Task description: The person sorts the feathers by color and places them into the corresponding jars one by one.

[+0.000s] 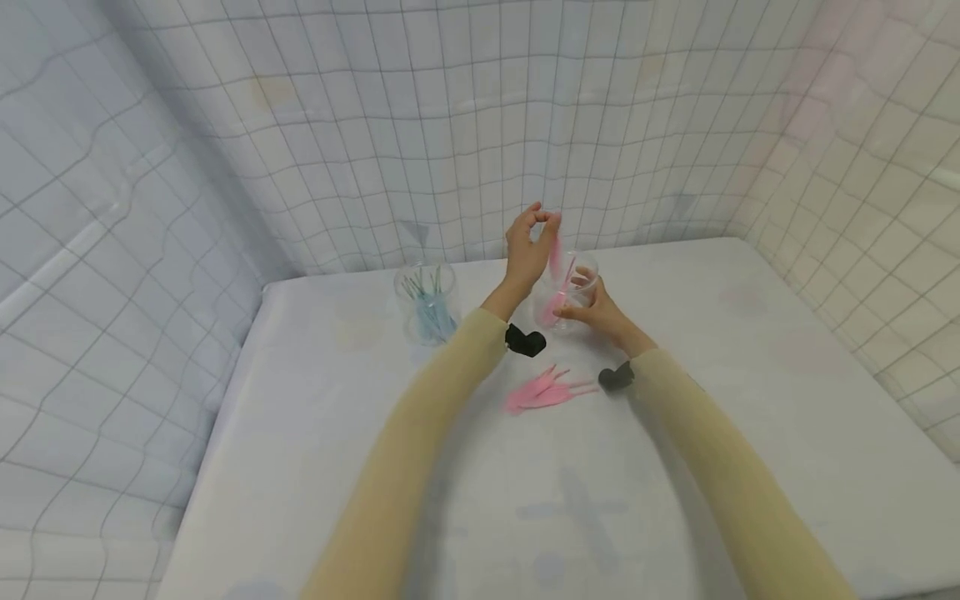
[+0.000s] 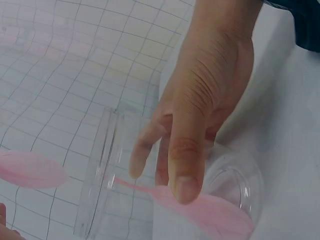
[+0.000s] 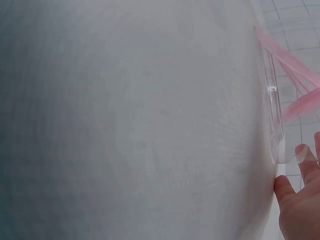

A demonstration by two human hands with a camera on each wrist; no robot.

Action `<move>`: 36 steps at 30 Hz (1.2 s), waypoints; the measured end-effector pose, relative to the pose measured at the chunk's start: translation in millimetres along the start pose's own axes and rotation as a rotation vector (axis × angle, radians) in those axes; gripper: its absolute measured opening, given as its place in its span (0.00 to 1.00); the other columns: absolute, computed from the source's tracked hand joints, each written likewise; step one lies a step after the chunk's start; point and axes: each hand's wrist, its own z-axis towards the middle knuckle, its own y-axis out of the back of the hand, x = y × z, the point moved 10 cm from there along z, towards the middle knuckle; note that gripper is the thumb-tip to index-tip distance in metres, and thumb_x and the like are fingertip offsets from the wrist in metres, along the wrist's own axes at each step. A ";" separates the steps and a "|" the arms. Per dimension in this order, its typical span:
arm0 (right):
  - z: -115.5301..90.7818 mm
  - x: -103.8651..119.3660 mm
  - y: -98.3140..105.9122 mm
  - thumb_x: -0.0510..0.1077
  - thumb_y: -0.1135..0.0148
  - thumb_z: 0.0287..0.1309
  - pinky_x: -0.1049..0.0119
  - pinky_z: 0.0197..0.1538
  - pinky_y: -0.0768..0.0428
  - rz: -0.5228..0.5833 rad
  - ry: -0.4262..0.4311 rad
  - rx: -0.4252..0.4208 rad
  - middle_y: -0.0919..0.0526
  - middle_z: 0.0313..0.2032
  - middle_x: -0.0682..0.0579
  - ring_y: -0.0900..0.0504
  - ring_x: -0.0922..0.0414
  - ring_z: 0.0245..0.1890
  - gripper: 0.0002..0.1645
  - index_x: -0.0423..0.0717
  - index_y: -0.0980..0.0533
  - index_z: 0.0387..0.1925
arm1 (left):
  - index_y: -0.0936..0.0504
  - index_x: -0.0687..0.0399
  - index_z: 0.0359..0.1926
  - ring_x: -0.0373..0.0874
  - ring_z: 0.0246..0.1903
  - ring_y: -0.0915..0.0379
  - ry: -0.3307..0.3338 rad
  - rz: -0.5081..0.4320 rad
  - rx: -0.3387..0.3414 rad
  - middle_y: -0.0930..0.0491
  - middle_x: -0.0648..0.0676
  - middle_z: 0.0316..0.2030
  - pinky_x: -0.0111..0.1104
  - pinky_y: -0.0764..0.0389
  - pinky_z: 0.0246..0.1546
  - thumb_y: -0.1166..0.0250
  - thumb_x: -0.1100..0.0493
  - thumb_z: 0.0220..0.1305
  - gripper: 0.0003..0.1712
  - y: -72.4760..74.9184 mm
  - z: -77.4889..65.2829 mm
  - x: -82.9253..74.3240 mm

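My left hand (image 1: 527, 252) pinches a pink feather (image 1: 556, 255) near the mouth of a clear jar (image 1: 587, 287). That feather (image 2: 32, 170) also shows in the left wrist view, where only some fingers of the left hand (image 2: 7, 231) enter the corner. With thumb and fingers around the jar, my right hand (image 1: 603, 317) holds it on the table. Pink feathers (image 1: 553, 310) stand inside this jar. The right wrist view catches the right hand (image 3: 302, 205) beside the jar's base (image 3: 270, 100). In front lies a small pile of pink feathers (image 1: 538, 393).
Left of my left arm stands a second clear jar (image 1: 405, 287), filled with blue feathers (image 1: 432, 313). A white cloth covers the table (image 1: 330, 417). Behind it and at both sides hang white curtains with a grid pattern (image 1: 420, 125).
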 end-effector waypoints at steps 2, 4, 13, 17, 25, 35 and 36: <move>-0.8 -0.4 -1.1 0.41 0.30 0.52 0.49 0.67 0.50 0.003 0.004 0.001 0.49 0.69 0.41 0.50 0.45 0.68 0.54 0.50 0.55 0.70 | 0.22 0.55 0.41 0.42 0.66 0.54 0.029 -0.062 -0.041 0.34 0.47 0.64 0.48 0.50 0.63 0.43 0.46 0.68 0.16 -0.3 2.4 1.9; -1.5 0.3 -1.7 0.42 0.30 0.53 0.48 0.67 0.49 0.001 0.010 -0.002 0.48 0.69 0.41 0.50 0.46 0.68 0.53 0.50 0.54 0.70 | 0.21 0.56 0.41 0.41 0.66 0.51 0.042 -0.114 -0.079 0.33 0.48 0.63 0.45 0.49 0.64 0.42 0.46 0.68 0.17 0.1 4.2 4.7; -0.2 -3.0 -1.9 0.43 0.28 0.51 0.48 0.67 0.50 -0.015 0.018 -0.010 0.47 0.69 0.41 0.50 0.45 0.68 0.55 0.50 0.55 0.70 | 0.20 0.58 0.44 0.42 0.65 0.45 0.124 -0.101 -0.054 0.33 0.51 0.63 0.43 0.48 0.65 0.40 0.46 0.66 0.20 1.0 -5.5 40.7; 1.3 -3.9 -0.9 0.42 0.29 0.52 0.50 0.67 0.49 -0.010 0.022 -0.011 0.47 0.69 0.40 0.49 0.45 0.68 0.54 0.49 0.55 0.70 | 0.19 0.57 0.47 0.44 0.65 0.46 0.143 -0.037 -0.012 0.33 0.51 0.63 0.45 0.47 0.64 0.38 0.45 0.64 0.21 9.5 -14.7 55.6; 0.3 2.1 0.5 0.40 0.29 0.52 0.52 0.67 0.48 0.022 0.034 0.000 0.49 0.69 0.40 0.49 0.46 0.68 0.55 0.48 0.56 0.70 | 0.18 0.55 0.41 0.52 0.59 0.39 0.165 0.245 -0.139 0.25 0.52 0.55 0.45 0.42 0.59 0.39 0.46 0.65 0.17 43.5 -45.9 74.0; -0.5 1.9 -1.3 0.40 0.29 0.53 0.50 0.67 0.49 0.024 0.038 0.005 0.49 0.69 0.40 0.50 0.45 0.69 0.54 0.49 0.56 0.70 | 0.12 0.46 0.33 0.56 0.57 0.37 0.213 0.614 0.085 0.24 0.52 0.56 0.50 0.38 0.54 0.34 0.37 0.56 0.19 28.1 -96.9 84.1; -0.4 2.3 -1.5 0.41 0.29 0.52 0.50 0.67 0.49 0.023 0.040 0.004 0.48 0.69 0.40 0.49 0.45 0.69 0.54 0.49 0.56 0.70 | 0.12 0.45 0.33 0.55 0.58 0.38 0.211 0.646 0.132 0.25 0.52 0.57 0.50 0.39 0.55 0.34 0.36 0.56 0.20 23.3 -101.7 83.6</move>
